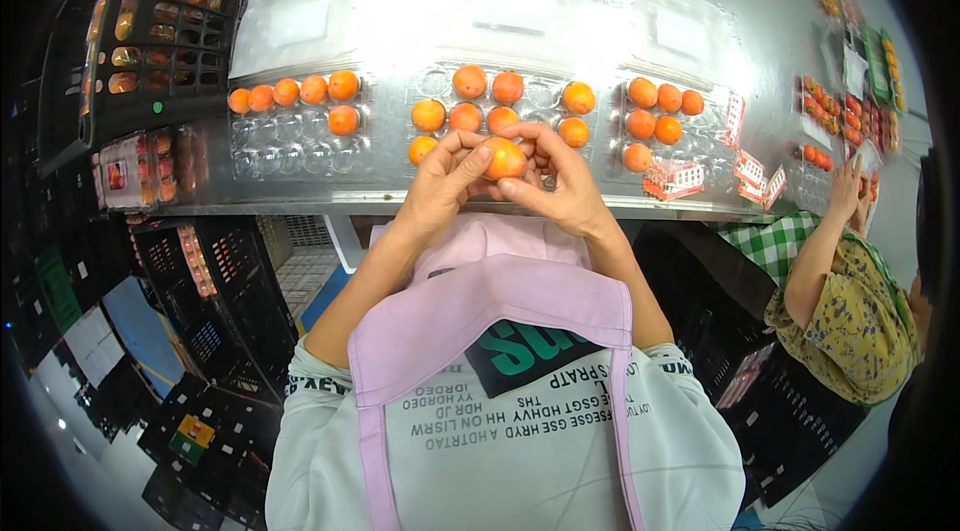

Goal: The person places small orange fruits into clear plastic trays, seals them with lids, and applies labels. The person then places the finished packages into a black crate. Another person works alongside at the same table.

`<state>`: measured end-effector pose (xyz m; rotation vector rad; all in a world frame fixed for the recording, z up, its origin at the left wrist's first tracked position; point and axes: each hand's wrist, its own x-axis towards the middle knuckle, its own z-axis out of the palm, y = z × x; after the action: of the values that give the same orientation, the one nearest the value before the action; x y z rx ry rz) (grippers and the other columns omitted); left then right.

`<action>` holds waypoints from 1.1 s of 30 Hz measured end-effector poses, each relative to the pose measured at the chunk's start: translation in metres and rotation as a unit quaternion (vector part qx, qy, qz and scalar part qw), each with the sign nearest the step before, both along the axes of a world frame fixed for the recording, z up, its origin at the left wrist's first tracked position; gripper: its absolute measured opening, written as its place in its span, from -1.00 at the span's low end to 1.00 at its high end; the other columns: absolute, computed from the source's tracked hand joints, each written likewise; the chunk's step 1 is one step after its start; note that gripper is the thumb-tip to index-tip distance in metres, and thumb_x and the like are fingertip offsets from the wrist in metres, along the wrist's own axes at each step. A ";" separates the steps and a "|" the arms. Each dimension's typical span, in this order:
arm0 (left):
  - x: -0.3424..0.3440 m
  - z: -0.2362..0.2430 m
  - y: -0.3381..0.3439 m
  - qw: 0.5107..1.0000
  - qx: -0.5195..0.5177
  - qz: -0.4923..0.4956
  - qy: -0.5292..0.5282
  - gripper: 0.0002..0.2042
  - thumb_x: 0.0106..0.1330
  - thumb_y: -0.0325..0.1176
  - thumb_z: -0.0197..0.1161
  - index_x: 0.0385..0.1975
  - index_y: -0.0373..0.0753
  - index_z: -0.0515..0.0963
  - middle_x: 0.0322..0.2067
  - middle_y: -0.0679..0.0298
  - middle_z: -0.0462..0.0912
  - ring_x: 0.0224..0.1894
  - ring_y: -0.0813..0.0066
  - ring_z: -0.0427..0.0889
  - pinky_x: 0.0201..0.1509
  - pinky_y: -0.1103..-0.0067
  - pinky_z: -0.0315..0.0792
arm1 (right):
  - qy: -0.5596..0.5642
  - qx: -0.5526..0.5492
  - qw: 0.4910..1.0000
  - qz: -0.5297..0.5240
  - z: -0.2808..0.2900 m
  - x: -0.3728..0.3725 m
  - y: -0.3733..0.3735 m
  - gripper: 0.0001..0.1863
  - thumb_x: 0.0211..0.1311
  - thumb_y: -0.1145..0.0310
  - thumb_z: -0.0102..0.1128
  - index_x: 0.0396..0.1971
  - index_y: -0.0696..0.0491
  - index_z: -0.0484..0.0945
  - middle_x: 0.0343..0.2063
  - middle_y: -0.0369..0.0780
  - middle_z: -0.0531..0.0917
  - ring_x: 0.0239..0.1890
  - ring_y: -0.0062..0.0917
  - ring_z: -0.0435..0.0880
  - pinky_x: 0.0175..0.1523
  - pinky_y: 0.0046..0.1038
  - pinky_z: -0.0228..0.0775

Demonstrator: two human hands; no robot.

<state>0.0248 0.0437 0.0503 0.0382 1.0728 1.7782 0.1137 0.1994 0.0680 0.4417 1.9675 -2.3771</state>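
Both my hands hold one orange fruit [504, 158] just above the near edge of a metal table [400, 193]. My left hand [447, 176] grips it from the left with thumb and fingers. My right hand [556, 176] pinches it from the right. Right behind them lies a clear plastic tray [540, 96] with several orange fruits [467, 83] sitting in its cups.
A clear tray [290, 146] with several fruits lies at the left, another tray [700, 136] at the right, with red-and-white labels [676, 178] beside it. Black crates [165, 21] of fruit stand at far left. Another person's hand [846, 189] works at the right.
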 end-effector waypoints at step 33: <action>0.001 0.009 0.001 0.991 0.029 0.016 0.133 -0.52 0.04 -0.60 0.35 -0.01 -0.31 0.34 -0.06 0.23 0.42 0.00 0.47 0.48 0.07 0.58 0.43 | -0.016 -0.032 0.998 -0.056 -0.014 -0.001 0.007 -0.64 0.41 0.20 -0.14 -0.08 0.15 0.50 -0.60 -0.40 0.41 -0.54 -0.77 0.32 -0.42 -0.70 0.19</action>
<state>0.0258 0.0443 0.0595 0.3019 1.2150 1.8695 0.1126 0.2063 0.0539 0.5997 1.8949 -2.4733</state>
